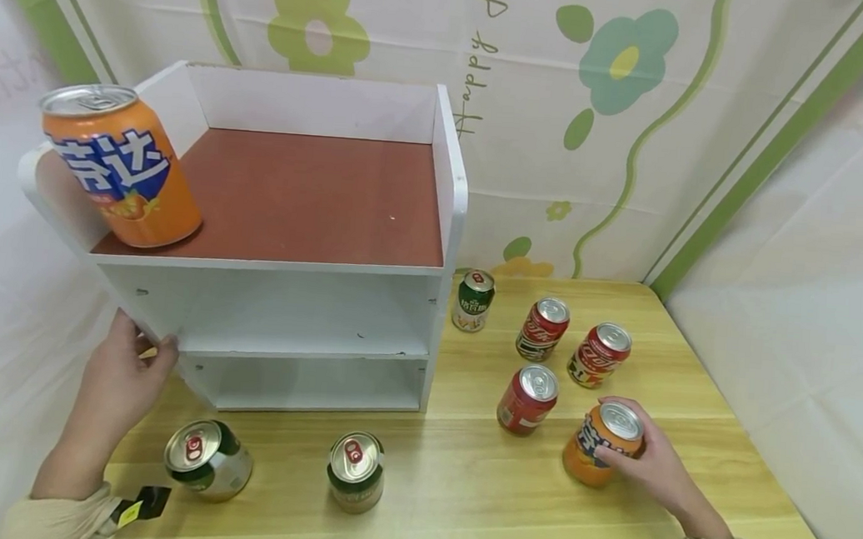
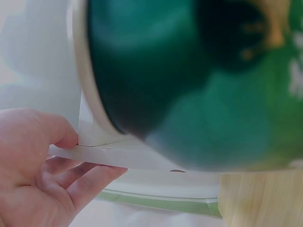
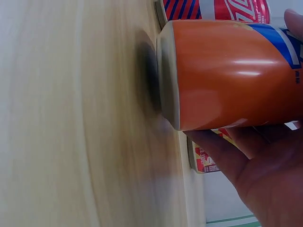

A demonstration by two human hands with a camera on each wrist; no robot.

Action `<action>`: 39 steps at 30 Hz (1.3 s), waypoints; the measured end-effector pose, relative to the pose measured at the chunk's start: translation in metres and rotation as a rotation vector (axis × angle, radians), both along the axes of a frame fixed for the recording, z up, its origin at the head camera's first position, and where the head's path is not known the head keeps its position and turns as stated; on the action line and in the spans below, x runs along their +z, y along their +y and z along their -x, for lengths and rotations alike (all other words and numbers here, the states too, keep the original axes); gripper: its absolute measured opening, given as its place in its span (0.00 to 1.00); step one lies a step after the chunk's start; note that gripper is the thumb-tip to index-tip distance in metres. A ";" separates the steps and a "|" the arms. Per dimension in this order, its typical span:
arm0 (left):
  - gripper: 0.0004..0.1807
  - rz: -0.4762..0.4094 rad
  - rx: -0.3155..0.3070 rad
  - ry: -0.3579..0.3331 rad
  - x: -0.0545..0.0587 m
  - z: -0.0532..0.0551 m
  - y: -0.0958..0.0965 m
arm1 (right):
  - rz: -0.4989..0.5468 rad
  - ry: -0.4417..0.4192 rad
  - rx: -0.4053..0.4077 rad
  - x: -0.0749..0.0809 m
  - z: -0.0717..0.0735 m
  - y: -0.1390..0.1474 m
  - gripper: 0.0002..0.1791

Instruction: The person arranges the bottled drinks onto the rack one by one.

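My left hand (image 1: 124, 373) pinches the front edge of the left side panel of a white shelf unit (image 1: 311, 267); in the left wrist view the thumb and fingers (image 2: 97, 182) lie on either side of that panel. My right hand (image 1: 647, 460) grips an orange soda can (image 1: 590, 456) at the table's right. In the right wrist view, the can's base (image 3: 168, 75) appears just off the wood, with a shadow beside it. Another orange soda can (image 1: 133, 178) stands on the shelf unit's brown top, at its front left corner.
Green-and-silver cans (image 1: 233, 464) (image 1: 356, 485) stand before the shelf unit; a similar can (image 1: 471, 306) is at its right. Red cola cans (image 1: 542, 331) (image 1: 598, 356) (image 1: 523, 405) stand near my right hand. A flowered cloth (image 1: 535, 76) hangs behind the wooden table (image 1: 475, 506).
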State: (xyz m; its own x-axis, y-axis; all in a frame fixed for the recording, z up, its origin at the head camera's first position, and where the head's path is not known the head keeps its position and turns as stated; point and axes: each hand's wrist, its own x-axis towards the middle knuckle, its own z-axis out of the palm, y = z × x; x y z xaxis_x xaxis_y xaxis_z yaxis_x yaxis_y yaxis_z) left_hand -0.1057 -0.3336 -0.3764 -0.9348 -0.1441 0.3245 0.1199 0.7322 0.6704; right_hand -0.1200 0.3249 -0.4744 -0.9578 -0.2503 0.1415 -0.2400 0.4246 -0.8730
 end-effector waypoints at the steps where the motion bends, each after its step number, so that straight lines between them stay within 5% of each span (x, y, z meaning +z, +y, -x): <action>1: 0.30 0.002 -0.001 0.002 0.000 0.000 0.000 | 0.002 0.002 0.001 0.001 0.000 0.000 0.37; 39: 0.30 -0.019 -0.012 0.002 0.000 0.000 0.001 | 0.072 0.105 0.231 0.061 0.001 -0.019 0.36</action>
State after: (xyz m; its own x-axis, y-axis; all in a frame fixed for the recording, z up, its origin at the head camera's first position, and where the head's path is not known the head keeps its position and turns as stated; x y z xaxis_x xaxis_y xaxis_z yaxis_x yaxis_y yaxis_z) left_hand -0.1054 -0.3328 -0.3763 -0.9358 -0.1389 0.3241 0.1302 0.7181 0.6837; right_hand -0.1209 0.3057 -0.4139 -0.8556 -0.4462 0.2623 -0.4138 0.2854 -0.8645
